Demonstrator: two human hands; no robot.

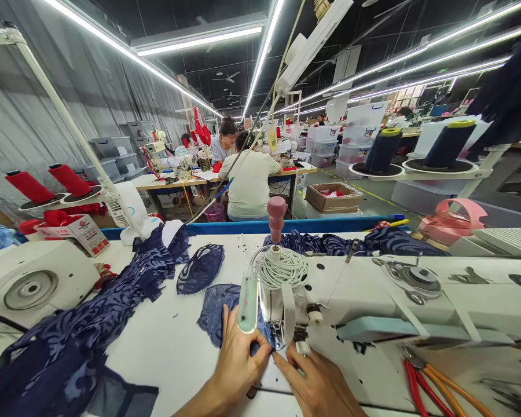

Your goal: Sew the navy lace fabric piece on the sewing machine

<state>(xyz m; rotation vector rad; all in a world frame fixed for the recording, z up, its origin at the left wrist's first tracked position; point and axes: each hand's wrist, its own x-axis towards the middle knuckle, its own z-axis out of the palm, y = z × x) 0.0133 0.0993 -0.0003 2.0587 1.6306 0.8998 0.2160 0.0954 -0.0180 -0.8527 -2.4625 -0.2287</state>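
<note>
While the left hand (238, 358) rests with bent, partly spread fingers on the blue fabric piece (215, 315), its thumb and forefinger come close together at the front of the sewing machine (351, 295), though I cannot tell whether they pinch the cloth. The right hand (316, 379) is half curled, its thumb and forefinger near each other at the fabric's edge, just beside the needle area of the sewing machine; whether they grip that edge is hidden. The fabric piece itself lies partly under the sewing machine's needle end, thin and patterned, with a curved outline. Left of the sewing machine, a dark blue patterned oval piece (200, 269) lies flat on the smooth white tabletop (169, 333), and farther left stretches a long, crumpled pile of similar navy cloth (125, 301) with swirling motifs. On top of the sewing machine sits a loosely wound coil of pale green cord (282, 269), with a rounded, glossy pink handle (276, 217) upright at it. A rounded, pale green lamp (248, 304) glows at the sewing machine's left end. In front of the machine's right part lie tools with slim red handles (412, 387) and orange handles (449, 388).
</note>
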